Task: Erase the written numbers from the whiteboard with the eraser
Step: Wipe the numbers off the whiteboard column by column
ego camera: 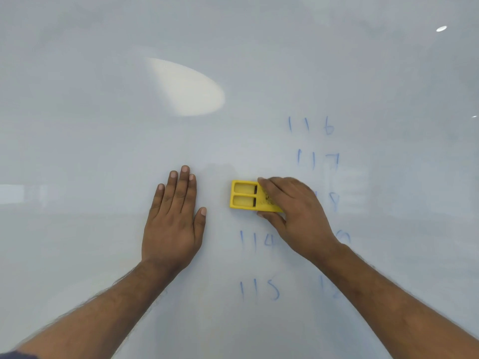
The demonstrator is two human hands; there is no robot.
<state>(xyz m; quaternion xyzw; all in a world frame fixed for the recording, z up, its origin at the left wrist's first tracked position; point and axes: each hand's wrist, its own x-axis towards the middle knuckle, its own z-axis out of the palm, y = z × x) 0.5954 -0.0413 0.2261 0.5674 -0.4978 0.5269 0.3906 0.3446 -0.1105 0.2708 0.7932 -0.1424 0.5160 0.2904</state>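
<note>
- "116" [311, 124], in faint blue marker, stands on the whiteboard [103, 125], at the top of the right column.
- "117" [318, 159] stands just under it, the same blue.
- Under this a number is half hidden by the right hand [295, 216]; only an "8" [334, 200] can be read.
- Lower, beside the wrist, one round digit [344, 238] shows; it cannot be read surely.
- "114" [256, 240] stands in the left column, its last digit touching the hand's edge.
- "115" [259, 290] stands below it.
- Right of "115", a blurred number [328, 287] is partly behind the forearm; not readable.
</note>
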